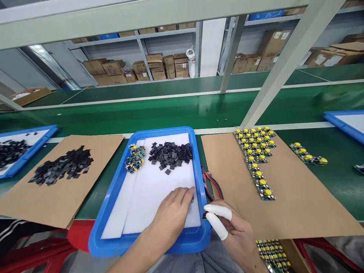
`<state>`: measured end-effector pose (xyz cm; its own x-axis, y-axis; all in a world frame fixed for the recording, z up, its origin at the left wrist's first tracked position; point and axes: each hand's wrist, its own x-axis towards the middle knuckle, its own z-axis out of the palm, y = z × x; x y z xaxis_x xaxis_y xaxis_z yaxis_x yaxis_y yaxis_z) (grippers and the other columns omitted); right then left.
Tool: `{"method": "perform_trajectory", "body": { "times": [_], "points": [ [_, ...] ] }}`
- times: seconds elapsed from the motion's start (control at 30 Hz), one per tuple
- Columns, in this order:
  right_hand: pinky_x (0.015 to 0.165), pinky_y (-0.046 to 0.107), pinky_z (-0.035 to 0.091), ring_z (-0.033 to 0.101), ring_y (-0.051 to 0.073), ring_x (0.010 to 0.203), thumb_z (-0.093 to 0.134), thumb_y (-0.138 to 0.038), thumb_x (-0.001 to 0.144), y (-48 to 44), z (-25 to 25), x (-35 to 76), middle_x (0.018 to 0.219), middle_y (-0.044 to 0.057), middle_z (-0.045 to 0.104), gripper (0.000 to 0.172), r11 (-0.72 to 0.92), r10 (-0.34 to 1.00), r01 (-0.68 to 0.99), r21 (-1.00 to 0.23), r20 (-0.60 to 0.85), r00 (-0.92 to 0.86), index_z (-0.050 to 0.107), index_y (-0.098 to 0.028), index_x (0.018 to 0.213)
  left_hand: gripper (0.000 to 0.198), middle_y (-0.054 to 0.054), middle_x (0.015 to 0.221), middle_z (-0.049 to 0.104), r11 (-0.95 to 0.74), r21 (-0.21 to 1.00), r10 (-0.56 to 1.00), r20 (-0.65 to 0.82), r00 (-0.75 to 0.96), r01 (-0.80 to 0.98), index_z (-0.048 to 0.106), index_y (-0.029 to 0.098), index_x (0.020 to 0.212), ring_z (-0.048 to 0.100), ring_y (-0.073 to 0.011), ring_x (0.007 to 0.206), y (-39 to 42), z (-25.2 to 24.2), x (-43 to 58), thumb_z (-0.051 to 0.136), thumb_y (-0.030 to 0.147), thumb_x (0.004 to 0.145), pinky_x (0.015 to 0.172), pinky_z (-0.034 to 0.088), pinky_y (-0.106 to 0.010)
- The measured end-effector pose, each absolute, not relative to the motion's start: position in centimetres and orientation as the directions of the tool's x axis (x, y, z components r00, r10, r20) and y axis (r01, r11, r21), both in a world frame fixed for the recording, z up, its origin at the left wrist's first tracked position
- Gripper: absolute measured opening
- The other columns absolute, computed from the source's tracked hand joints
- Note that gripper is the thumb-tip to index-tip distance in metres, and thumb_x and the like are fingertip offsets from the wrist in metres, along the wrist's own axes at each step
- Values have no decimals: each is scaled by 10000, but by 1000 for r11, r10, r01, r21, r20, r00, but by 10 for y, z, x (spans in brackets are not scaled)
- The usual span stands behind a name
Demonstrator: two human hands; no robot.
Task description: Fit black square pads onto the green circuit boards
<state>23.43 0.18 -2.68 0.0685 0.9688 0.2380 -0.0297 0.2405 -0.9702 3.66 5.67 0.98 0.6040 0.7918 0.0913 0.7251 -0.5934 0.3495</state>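
On the desk (305, 132), inside the blue tray (162, 131), the left hand (173, 210) curls its fingers near the right rim, beside a small part (192, 198), mostly hidden; I cannot tell if it grips this. At the tray's near right corner, the right hand (237, 229) pinches a black piece (204, 215). Black squares (170, 153) lie in the tray's far half.

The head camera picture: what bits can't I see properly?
Head view: a small dark component, partly covered by the left hand.
Head view: a small black piece, partly hidden by white finger covers on the right hand.
Head view: the blue plastic tray at far right, cut off by the edge.
Head view: print on white paper labels, too small to read.
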Motion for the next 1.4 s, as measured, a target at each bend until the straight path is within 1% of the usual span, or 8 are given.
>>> {"method": "perform_trajectory", "body": {
  "times": [0.2, 0.57, 0.63, 0.73, 0.83, 0.93, 1.17, 1.4],
  "points": [
    [764, 272, 661, 743, 194, 837, 706, -255, 960, -2, -28, 238, 1039, 108, 736, 126, 153, 986, -115, -981, 144, 83, 772, -222, 1063, 501, -93, 1169, 662, -486, 697, 858, 266, 440, 526, 481, 249, 1447, 609, -245, 1098, 40, 28, 30, 550, 67, 985, 930, 542, -411],
    [862, 272, 619, 725, 189, 974, 522, -223, 1058, 2, -25, 221, 1112, 104, 734, 213, 225, 972, 28, -974, 222, -79, 700, -233, 1175, 527, -88, 1172, 704, -490, 740, 872, 403, 279, 460, 581, 266, 1402, 610, -252, 1124, 20, 13, 25, 690, 61, 929, 950, 542, -421],
    [845, 267, 623, 735, 180, 926, 550, -218, 1048, -1, -29, 218, 1109, 93, 728, 196, 222, 974, 34, -974, 220, -50, 707, -240, 1163, 449, -81, 1192, 717, -369, 842, 929, 323, 180, 393, 627, 284, 1358, 647, -251, 1130, 16, 10, 24, 699, 124, 945, 971, 558, -415],
    [781, 222, 642, 763, 140, 815, 628, -184, 1012, -2, -30, 213, 1111, 45, 724, 238, 185, 983, -40, -982, 186, -4, 714, -300, 1201, 340, -81, 1227, 725, -31, 996, 999, 28, 32, 86, 663, 291, 1333, 706, -259, 1132, 11, 6, 23, 677, 281, 993, 969, 604, -407],
    [804, 234, 655, 784, 146, 837, 656, -149, 991, 0, -24, 209, 1132, 25, 732, 327, 180, 983, -103, -978, 184, -27, 722, -355, 1236, 317, -91, 1186, 744, 240, 932, 971, -229, 73, -273, 710, 258, 1288, 762, -269, 1044, 10, 6, 22, 657, 392, 1007, 921, 644, -407],
    [822, 274, 652, 771, 175, 896, 686, -122, 955, 5, -15, 206, 1123, 40, 739, 330, 231, 971, -101, -968, 235, -33, 754, -344, 1190, 283, -104, 1149, 775, 350, 832, 937, -318, 148, -430, 763, 218, 1215, 769, -257, 1043, 12, 8, 20, 704, 366, 981, 930, 641, -363],
    [729, 273, 622, 725, 178, 783, 728, -162, 896, 15, -3, 193, 879, 39, 741, 111, 147, 989, -86, -985, 145, 22, 767, -225, 978, 299, -102, 1244, 775, 265, 910, 962, -227, 151, -320, 762, 257, 1203, 723, -260, 1169, 8, -3, 11, 798, 287, 907, 1031, 576, -350],
    [687, 257, 571, 656, 154, 723, 696, -134, 863, 15, -1, 180, 794, 10, 679, 88, 103, 994, -95, -990, 101, 30, 729, -215, 877, 322, -79, 1192, 774, 129, 974, 986, -107, 126, -187, 782, 290, 1175, 722, -223, 1139, 9, -5, 11, 822, 194, 870, 932, 595, -255]
  ]
}}
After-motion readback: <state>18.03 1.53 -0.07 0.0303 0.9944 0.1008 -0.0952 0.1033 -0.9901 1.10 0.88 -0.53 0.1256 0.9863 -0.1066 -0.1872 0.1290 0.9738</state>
